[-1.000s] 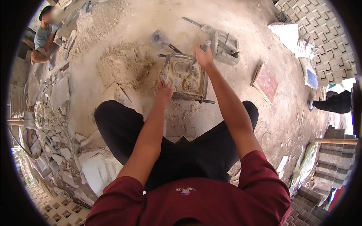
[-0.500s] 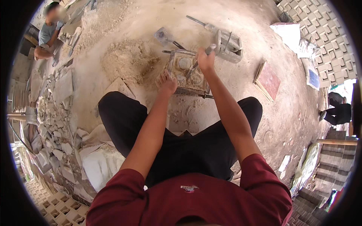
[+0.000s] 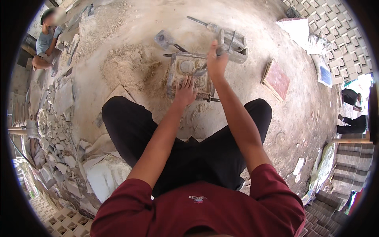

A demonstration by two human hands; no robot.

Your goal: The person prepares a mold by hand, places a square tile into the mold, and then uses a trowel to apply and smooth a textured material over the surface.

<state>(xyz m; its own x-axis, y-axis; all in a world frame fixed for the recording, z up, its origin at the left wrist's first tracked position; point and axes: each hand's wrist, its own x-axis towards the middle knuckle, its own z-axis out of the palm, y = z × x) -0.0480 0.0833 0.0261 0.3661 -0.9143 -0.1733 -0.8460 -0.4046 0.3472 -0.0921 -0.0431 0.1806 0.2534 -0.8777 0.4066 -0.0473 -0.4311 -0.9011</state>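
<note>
A squarish mould frame [image 3: 170, 81] packed with pale sandy material lies on the ground before my knees, with rounded shapes showing inside. My left hand [image 3: 185, 93] rests flat on its near part, fingers stretched out over the fill. Over the frame's right side, my right hand [image 3: 216, 65] is closed round the handle of a trowel-like tool [image 3: 200, 72]. The tool's flat blade points left over the middle of the fill; its handle end sticks out above my fist. Part of the fill is hidden by my left hand.
A heap of loose sand [image 3: 128, 65] lies left of the frame. Beyond it are a shovel-like tool [image 3: 164, 39] and a long box [image 3: 239, 55]. A reddish board [image 3: 277, 80] lies to the right. Another person [image 3: 47, 41] crouches far left. Broken pieces [image 3: 55, 134] litter the left.
My left hand has moved from the frame's left edge rightward onto the fill. The trowel-like tool's blade has swung from pointing down-left to lying flatter. The view has shifted slightly.
</note>
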